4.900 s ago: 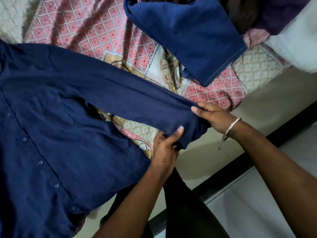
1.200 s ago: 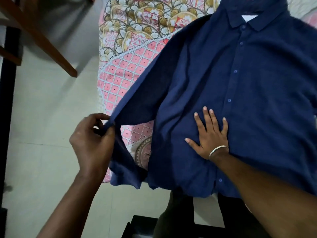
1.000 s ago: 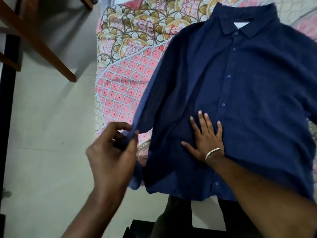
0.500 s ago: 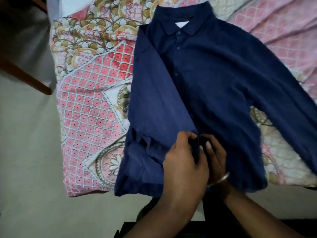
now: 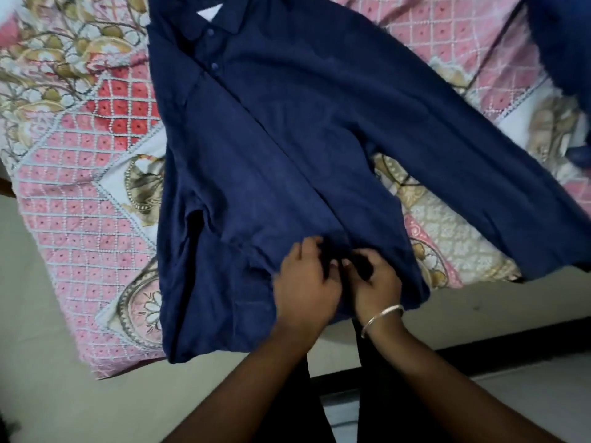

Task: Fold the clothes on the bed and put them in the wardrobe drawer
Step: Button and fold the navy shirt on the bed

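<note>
A navy button-up shirt (image 5: pixel 271 148) lies face up on the patterned bedspread (image 5: pixel 86 174), collar at the top. Its left sleeve is folded inward over the front, and its right sleeve (image 5: pixel 479 161) stretches out flat to the right. My left hand (image 5: pixel 303 289) and my right hand (image 5: pixel 374 282) meet side by side at the shirt's lower front near the hem. Both have curled fingers pinching the dark cloth of the folded sleeve end. A metal bangle sits on my right wrist.
Another blue garment (image 5: pixel 563 52) lies at the top right corner of the bed. The bed's near edge runs below the shirt hem, with a pale floor (image 5: pixel 48 394) to the left and below. A dark strip (image 5: pixel 479 346) crosses the floor at right.
My left hand carried the left sleeve from out over the floor across onto the shirt front. My right hand, earlier pressed flat on the shirt, now pinches the cloth beside my left hand.
</note>
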Action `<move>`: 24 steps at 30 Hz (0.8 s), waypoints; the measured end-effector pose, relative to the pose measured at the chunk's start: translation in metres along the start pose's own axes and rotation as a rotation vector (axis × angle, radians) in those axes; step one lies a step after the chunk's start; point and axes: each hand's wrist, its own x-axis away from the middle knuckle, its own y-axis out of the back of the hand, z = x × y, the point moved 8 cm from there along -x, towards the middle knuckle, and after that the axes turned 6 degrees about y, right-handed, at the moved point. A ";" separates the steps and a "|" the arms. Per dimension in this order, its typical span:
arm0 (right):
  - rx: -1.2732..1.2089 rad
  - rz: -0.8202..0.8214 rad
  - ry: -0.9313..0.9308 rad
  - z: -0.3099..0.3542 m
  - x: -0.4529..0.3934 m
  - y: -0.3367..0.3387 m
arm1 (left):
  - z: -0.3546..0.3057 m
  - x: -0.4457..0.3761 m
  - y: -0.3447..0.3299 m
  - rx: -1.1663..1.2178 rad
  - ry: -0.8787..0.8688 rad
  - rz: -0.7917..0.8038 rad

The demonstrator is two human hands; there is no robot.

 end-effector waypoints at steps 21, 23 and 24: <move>0.233 0.131 -0.212 -0.038 0.020 0.047 | -0.003 0.080 -0.101 0.023 -0.145 0.406; 0.228 0.116 -0.222 -0.057 0.022 0.057 | -0.012 0.078 -0.111 0.084 -0.130 0.481; 0.189 0.106 -0.213 -0.064 0.021 0.061 | -0.015 0.074 -0.111 0.053 -0.157 0.471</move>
